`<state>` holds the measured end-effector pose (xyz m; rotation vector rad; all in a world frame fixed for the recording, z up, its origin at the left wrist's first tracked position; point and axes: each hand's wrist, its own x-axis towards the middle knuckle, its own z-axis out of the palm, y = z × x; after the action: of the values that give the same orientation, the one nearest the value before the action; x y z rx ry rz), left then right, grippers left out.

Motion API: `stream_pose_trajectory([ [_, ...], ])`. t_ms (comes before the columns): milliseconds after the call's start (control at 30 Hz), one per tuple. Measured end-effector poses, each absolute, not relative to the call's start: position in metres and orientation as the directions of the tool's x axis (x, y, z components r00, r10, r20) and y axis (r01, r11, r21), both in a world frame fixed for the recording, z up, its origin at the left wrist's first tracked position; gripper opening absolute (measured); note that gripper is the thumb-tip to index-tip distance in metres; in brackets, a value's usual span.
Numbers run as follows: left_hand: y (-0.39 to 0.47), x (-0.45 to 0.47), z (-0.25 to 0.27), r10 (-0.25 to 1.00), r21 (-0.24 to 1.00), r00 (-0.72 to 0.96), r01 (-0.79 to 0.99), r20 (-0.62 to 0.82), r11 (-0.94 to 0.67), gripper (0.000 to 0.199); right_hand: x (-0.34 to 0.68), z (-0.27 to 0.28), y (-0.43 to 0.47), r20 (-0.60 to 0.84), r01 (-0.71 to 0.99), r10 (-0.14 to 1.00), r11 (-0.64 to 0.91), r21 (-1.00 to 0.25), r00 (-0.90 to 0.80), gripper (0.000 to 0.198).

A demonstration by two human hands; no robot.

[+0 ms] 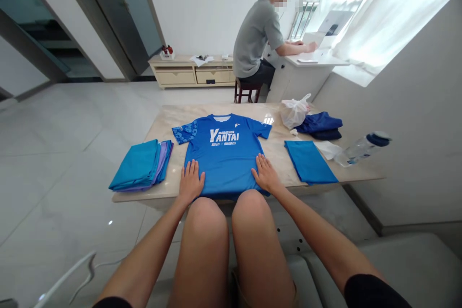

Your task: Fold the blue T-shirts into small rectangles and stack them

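A blue T-shirt [224, 166] with white "Yantai Marathon" lettering lies spread face up on the low table [162, 120], its collar at the far side. Its lower hem reaches the table's near edge by my knees. Flat on the shirt's lower left side rests my left hand [191, 182], fingers stretched out. My right hand [266, 173] lies flat on the lower right side, fingers extended. Left of the shirt is a stack of folded teal, purple and blue garments [135, 166]. A single folded blue garment [310, 162] lies to the right.
At the table's right end are a white plastic bag [295, 111], dark blue folded cloth [320, 125], white tissue [327, 149] and a clear bottle [364, 148] with a blue lid. Beyond, a person [254, 41] sits at a white desk [317, 60]. A low cabinet [175, 77] stands against the wall.
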<state>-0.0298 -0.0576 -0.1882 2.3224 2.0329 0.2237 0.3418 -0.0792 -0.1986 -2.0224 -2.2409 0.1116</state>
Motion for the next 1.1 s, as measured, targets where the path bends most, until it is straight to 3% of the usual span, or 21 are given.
stream_pose_trajectory([
  [133,-0.07,-0.026,-0.179,0.994,0.111,0.098,0.988,0.043,-0.102,0.071,0.336,-0.189,-0.093,-0.036,0.992,0.998,0.054,-0.114,-0.058,0.086],
  [267,-0.085,-0.025,-0.154,0.988,0.005,0.152,0.988,0.004,-0.152,0.067,0.331,-0.175,-0.112,-0.048,0.998,0.997,0.056,-0.039,-0.058,0.088],
  [400,-0.086,-0.039,-0.137,0.975,-0.005,0.222,0.975,0.009,-0.222,0.05,0.337,-0.161,-0.117,0.005,0.991,0.992,0.129,0.023,-0.129,0.061],
  [533,-0.057,-0.044,-0.144,0.961,0.09,0.256,0.96,0.101,-0.265,0.052,0.343,-0.161,-0.086,0.087,0.981,0.981,0.182,-0.067,-0.176,0.054],
  [700,-0.004,-0.026,-0.173,0.944,0.172,0.303,0.931,0.133,-0.323,0.065,0.335,-0.192,-0.034,0.123,0.949,0.966,0.249,-0.192,-0.229,0.064],
  [833,0.015,-0.021,-0.189,0.973,0.16,0.216,0.961,0.086,-0.227,0.071,0.336,-0.21,-0.019,0.116,0.953,0.98,0.184,-0.24,-0.16,0.075],
  [1100,-0.009,-0.021,-0.184,0.984,0.079,0.178,0.981,0.025,-0.18,0.07,0.334,-0.203,-0.037,0.092,0.948,0.984,0.174,-0.267,-0.154,0.075],
])
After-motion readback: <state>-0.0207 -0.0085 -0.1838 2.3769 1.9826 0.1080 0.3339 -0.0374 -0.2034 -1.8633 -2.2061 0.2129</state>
